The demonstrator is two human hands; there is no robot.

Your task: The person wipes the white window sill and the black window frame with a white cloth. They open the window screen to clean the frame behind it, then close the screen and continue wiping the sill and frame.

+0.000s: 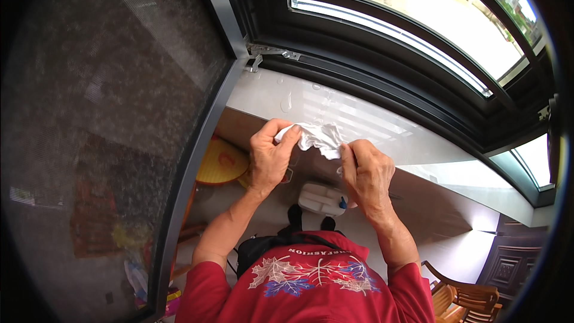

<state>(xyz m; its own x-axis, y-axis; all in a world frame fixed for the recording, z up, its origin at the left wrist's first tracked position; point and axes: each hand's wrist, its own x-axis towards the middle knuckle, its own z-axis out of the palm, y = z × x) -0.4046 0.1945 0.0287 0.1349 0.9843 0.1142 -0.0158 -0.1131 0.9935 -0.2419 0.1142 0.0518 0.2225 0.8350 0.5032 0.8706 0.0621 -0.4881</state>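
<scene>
A crumpled white cloth (320, 138) is stretched between my two hands, in front of my chest. My left hand (272, 154) pinches its left end between thumb and fingers. At the opposite end, my right hand (368, 170) grips a corner of it. Beyond the cloth lies a glossy pale window sill (269, 89) with drops of water (286, 101) on it. The dark window frame (358, 72) runs along the sill's far side.
To my left an open screen sash (107, 112) reaches towards me, its metal hinge arm (273, 51) at the frame's corner. Below are a white plastic container (322, 197) with a blue part, a round yellow stool (222, 161) and, at right, a wooden chair (475, 296).
</scene>
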